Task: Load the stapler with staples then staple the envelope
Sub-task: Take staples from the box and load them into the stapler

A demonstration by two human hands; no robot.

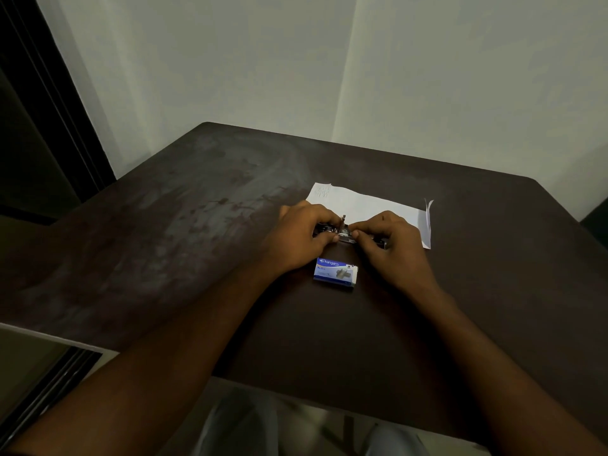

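A small dark metal stapler lies on the dark table, mostly hidden between my two hands. My left hand grips its left end with closed fingers. My right hand pinches its right part, thumb and fingertips at the shiny middle; whether a staple strip is in the fingers is too small to tell. A white envelope lies flat just behind the hands, its right flap standing up. A blue and white staple box sits on the table just in front of the stapler, between my wrists.
The dark brown table has its far edge near the pale walls and its near edge close to my body. A dark door frame stands at the left.
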